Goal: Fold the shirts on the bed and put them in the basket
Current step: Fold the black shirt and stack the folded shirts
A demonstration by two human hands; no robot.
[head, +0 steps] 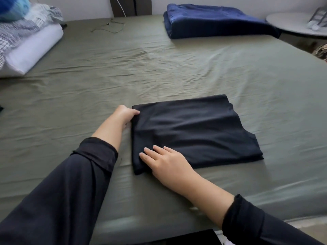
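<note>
From the head view, a bed [177, 71] covered by a wrinkled olive sheet is seen against a pale wall. A black shirt [194, 131], folded to a rectangle, is laid toward the bed's near edge. Its far left corner is pinched by the left hand [124, 114]; its near left part is pressed by the right hand [165, 160], fingers straight and flat. A folded navy blanket [215, 22] is set at the far right corner, white pillows [30, 50] at the far left edge, a thin cable [108, 28] between. No writing can be read.
</note>
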